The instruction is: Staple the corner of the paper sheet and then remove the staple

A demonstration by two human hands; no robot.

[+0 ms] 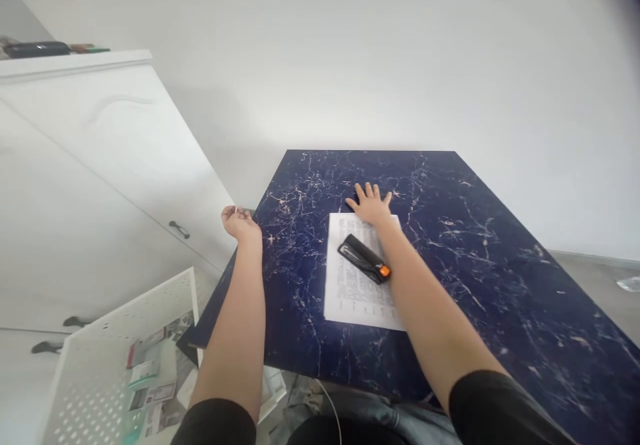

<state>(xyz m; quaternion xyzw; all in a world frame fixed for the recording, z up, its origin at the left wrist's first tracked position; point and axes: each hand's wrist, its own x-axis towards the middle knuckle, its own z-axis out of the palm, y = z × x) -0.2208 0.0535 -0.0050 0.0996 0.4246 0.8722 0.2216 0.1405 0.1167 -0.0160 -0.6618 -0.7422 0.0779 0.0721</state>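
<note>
My right hand (373, 206) lies flat with its fingers spread, partly on the blue marbled table (310, 258) and partly over the top edge of a stack of printed paper (345, 305). On the paper, beside my right forearm, rests a slim black object with an orange end (364, 259); it looks like a stapler. My left hand (240, 223) is at the table's left edge, palm turned up and fingers curled. A tiny white spot shows at those fingers, too small to name.
A white cabinet (125, 138) with dark handles stands on the left, a black case (37, 49) on its top. Below it, a white perforated basket (83, 391) holds several small packages. A white wall (380, 58) rises behind the table. A thin cable (330, 401) hangs near my lap.
</note>
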